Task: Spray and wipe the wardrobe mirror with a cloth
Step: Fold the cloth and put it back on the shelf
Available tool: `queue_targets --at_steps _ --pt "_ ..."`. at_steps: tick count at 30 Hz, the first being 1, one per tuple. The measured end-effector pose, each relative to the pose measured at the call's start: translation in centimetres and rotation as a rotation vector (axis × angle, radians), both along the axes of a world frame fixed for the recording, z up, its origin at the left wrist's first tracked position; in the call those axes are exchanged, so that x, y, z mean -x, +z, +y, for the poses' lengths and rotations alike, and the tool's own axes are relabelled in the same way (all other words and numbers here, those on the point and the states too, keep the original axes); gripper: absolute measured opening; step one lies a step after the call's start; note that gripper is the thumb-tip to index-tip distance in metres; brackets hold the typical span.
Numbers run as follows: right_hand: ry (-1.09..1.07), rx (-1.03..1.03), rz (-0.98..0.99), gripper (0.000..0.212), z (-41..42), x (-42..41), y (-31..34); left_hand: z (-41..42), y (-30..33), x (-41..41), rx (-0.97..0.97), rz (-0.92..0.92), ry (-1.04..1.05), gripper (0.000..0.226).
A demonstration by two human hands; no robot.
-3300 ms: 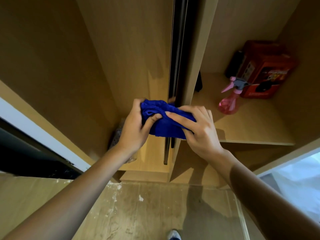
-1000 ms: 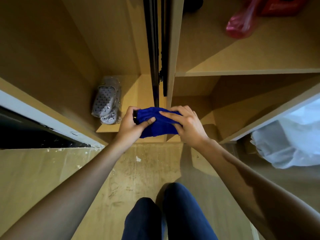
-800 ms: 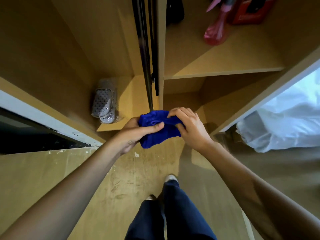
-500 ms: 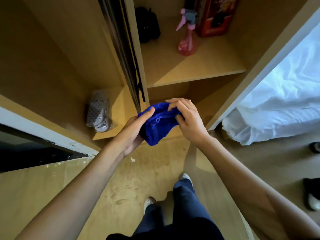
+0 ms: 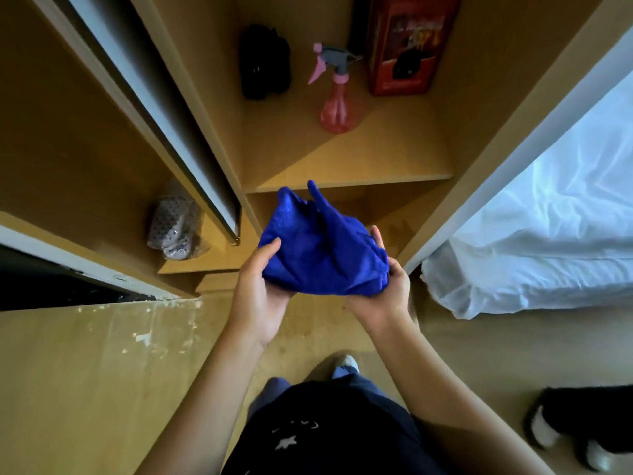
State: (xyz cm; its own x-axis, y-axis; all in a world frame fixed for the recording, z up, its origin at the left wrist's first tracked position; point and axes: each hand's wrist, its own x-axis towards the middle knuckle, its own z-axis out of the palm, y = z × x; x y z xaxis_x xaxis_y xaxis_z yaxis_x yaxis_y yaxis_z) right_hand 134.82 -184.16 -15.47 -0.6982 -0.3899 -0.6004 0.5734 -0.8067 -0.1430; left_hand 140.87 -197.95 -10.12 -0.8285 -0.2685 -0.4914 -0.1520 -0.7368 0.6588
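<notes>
A bunched blue cloth (image 5: 322, 248) is held between both hands in front of the open wardrobe. My left hand (image 5: 258, 289) grips its left side from below, thumb on top. My right hand (image 5: 383, 289) cups its right side, fingers curled round the fabric. A pink spray bottle (image 5: 337, 97) with a grey trigger head stands upright on the wardrobe shelf (image 5: 359, 166), beyond the cloth. The sliding door (image 5: 150, 108) with its mirror panel shows edge-on at the upper left.
On the shelf a black pouch (image 5: 263, 63) and a red box (image 5: 407, 46) flank the bottle. Wrapped grey slippers (image 5: 173, 224) lie in the lower left compartment. A bed with white sheets (image 5: 548, 228) is at the right; a black-and-white furry thing (image 5: 582, 423) lies on the floor.
The view has swung right and upward, bringing the shelf and bed into sight. Both hands turned palm-up under the cloth and spread apart, and the cloth has loosened from a tight bundle.
</notes>
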Motion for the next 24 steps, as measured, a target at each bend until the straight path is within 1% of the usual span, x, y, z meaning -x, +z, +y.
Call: queue_targets --at_steps 1,2,4,5,7,9,10,11,12,13,14,15,16,17,18,19,20,21,23,24 --pt "0.007 0.041 -0.039 0.035 0.3 0.4 0.1 0.4 0.0 0.2 -0.028 0.005 0.014 0.037" --pt "0.034 0.072 -0.063 0.038 0.5 0.6 0.3 0.7 -0.1 0.3 -0.055 0.009 0.030 0.040" --pt "0.144 0.116 -0.033 0.060 0.8 0.8 0.2 1.2 -0.2 0.5 -0.085 0.010 0.052 0.042" --pt "0.197 0.120 -0.011 0.063 0.9 0.8 0.2 1.4 -0.2 0.5 -0.094 0.003 0.060 0.041" --pt "0.277 0.085 -0.008 0.057 1.0 1.2 0.2 1.4 -0.6 0.6 -0.107 -0.017 0.083 0.036" --pt "0.311 0.038 -0.047 0.048 1.3 1.6 -0.2 0.8 -1.3 0.4 -0.126 -0.056 0.101 0.032" --pt "0.320 0.016 -0.063 0.045 1.5 1.8 -0.3 0.4 -1.9 0.3 -0.103 -0.094 0.117 0.029" --pt "0.335 -0.010 -0.063 0.044 1.5 1.9 -0.2 0.0 -2.3 0.1 -0.042 -0.144 0.117 0.024" --pt "0.349 -0.038 -0.052 0.041 1.4 2.0 0.2 -0.3 -3.0 0.0 0.078 -0.219 0.104 0.019" --pt "0.358 -0.064 -0.041 0.038 1.3 2.2 0.5 -0.5 -3.5 -0.3 0.256 -0.313 0.060 0.017" --pt "0.372 -0.092 -0.021 0.037 1.1 2.3 0.8 -0.4 -3.8 -0.5 0.500 -0.405 -0.035 0.018" --pt "0.396 -0.128 0.008 0.037 0.9 2.5 1.2 -0.2 -4.0 -0.7 0.770 -0.464 -0.170 0.024" --pt "0.419 -0.165 0.037 0.037 0.7 2.6 1.4 -0.1 -4.1 -1.0 0.993 -0.442 -0.287 0.041" --pt "0.448 -0.217 0.075 0.037 0.4 2.5 1.6 0.2 -4.0 -1.1 1.099 -0.365 -0.371 0.056" --pt "0.475 -0.283 0.123 0.037 -0.1 2.4 1.9 0.6 -3.7 -1.0 1.072 -0.245 -0.411 0.058" --pt "0.506 -0.351 0.176 0.038 -0.5 2.1 2.0 1.3 -2.8 -0.5 0.942 -0.123 -0.412 0.051" --pt "0.543 -0.406 0.239 0.041 -1.0 1.8 2.2 1.9 -2.5 0.0 0.785 -0.046 -0.430 0.043" --pt "0.594 -0.446 0.315 0.047 -1.6 1.4 2.5 2.4 -1.9 0.5 0.664 0.000 -0.427 0.041" --pt "0.708 -0.506 0.452 0.063 -2.4 0.5 3.0 2.6 -2.1 0.9 0.587 0.025 -0.395 0.046" --pt "0.747 -0.516 0.490 0.067 -2.7 0.3 3.0 2.5 -2.3 0.9 0.558 0.035 -0.374 0.046"
